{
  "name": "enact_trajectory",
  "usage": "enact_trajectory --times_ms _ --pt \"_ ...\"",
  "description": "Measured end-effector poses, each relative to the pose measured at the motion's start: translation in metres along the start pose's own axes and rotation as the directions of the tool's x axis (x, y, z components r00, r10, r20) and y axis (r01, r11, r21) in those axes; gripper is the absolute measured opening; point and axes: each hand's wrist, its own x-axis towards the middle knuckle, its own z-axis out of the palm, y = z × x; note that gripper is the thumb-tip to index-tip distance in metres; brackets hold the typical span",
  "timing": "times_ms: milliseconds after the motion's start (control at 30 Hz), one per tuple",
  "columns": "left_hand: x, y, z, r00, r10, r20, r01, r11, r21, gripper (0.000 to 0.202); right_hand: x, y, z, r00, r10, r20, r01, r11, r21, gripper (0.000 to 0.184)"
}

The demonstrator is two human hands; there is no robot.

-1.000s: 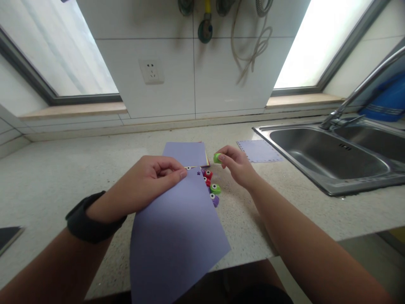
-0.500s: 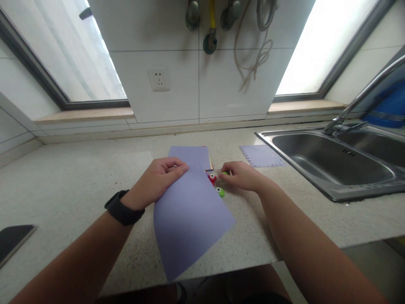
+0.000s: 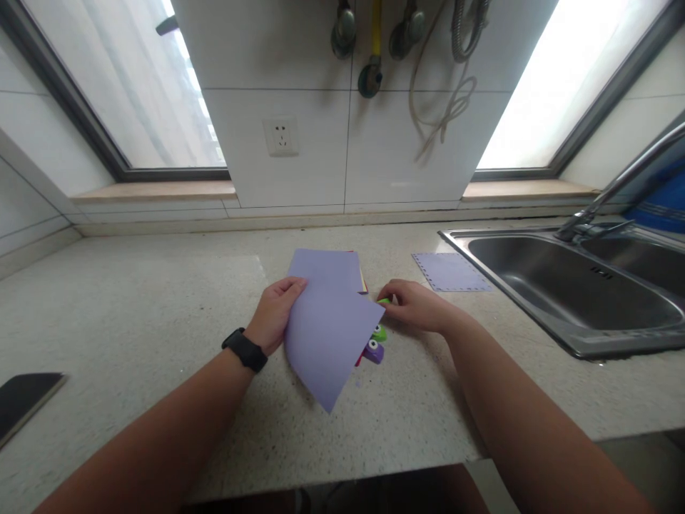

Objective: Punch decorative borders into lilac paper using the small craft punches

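Observation:
A sheet of purple paper [image 3: 326,335] is pinched at its left edge between the thumb and fingers of my left hand [image 3: 274,310]. It is lifted and bent, its near corner pointing toward me. At its right corner, my right hand [image 3: 411,303] is closed around a small green craft punch [image 3: 383,300]; whether the paper is inside the punch I cannot tell. Below that hand, another green punch [image 3: 379,333] and a purple punch [image 3: 373,351] lie on the counter, partly covered by the sheet. A bit of red shows beside them.
A stack of coloured paper [image 3: 329,264], purple on top, lies behind the held sheet. Right of it is a purple sheet with punched edges [image 3: 452,273], beside the steel sink [image 3: 570,335]. A dark flat object [image 3: 29,400] lies at the left on the speckled counter [image 3: 160,307].
My left hand has turned the purple sheet, bringing a corner up to the green punch in my right hand. The purple punch has come into view, while the red one is mostly covered.

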Motion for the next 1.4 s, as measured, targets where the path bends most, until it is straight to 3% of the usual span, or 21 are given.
enact_trajectory --times_ms 200,600,767,933,1167,1400 --pt "0.01 0.005 -0.008 0.986 0.078 -0.147 -0.09 0.993 -0.073 0.037 0.001 0.001 0.0 1.0 0.001 -0.007 -0.001 1.0 -0.019 0.025" --pt "0.02 0.001 -0.025 0.979 0.146 -0.139 -0.14 0.989 0.049 0.037 -0.002 -0.005 -0.005 0.992 -0.122 0.032 0.122 0.993 -0.002 0.025" --pt "0.021 -0.001 -0.025 0.983 0.133 -0.127 -0.131 0.991 0.027 0.038 -0.001 -0.003 -0.002 0.991 -0.1 -0.093 0.106 0.992 0.066 0.021" --pt "0.024 0.0 -0.026 0.974 0.103 -0.202 -0.121 0.99 -0.079 0.039 0.0 -0.006 0.003 0.974 -0.109 -0.198 0.131 0.986 0.102 0.014" --pt "0.024 0.001 -0.027 0.975 0.081 -0.209 -0.102 0.99 -0.093 0.04 0.0 -0.008 0.003 0.974 -0.046 -0.221 0.075 0.989 0.126 0.025" --pt "0.027 -0.002 -0.027 0.97 0.108 -0.219 -0.123 0.991 -0.059 0.041 0.001 -0.01 0.009 0.97 -0.182 -0.159 0.198 0.976 0.095 0.017"
